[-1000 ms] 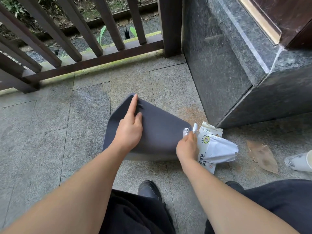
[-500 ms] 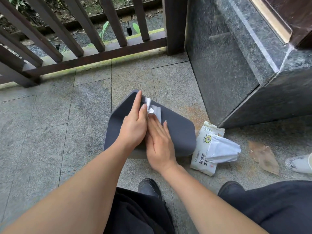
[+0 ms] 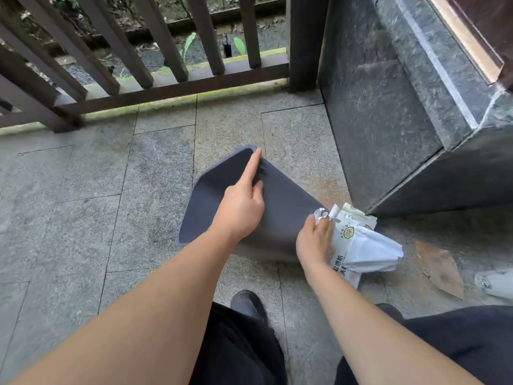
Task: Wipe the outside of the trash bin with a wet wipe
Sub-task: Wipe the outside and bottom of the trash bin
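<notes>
Steadying the dark grey plastic trash bin (image 3: 280, 207), which lies on its side on the speckled stone floor tiles (image 3: 83, 190), the left hand (image 3: 241, 207) rests flat on the upturned wall, fingers released, index finger extended toward the bin's base. The right hand (image 3: 315, 238) is clenched around a crumpled white wet wipe (image 3: 323, 213), which protrudes beyond the fingertips at the bin's right edge. A white wet wipe pack (image 3: 358, 245) lies just beyond those fingers. Judged step: wiping the outer wall. Next move calls for drawing the wipe back across the wall toward the left fingers under steady pressure.
</notes>
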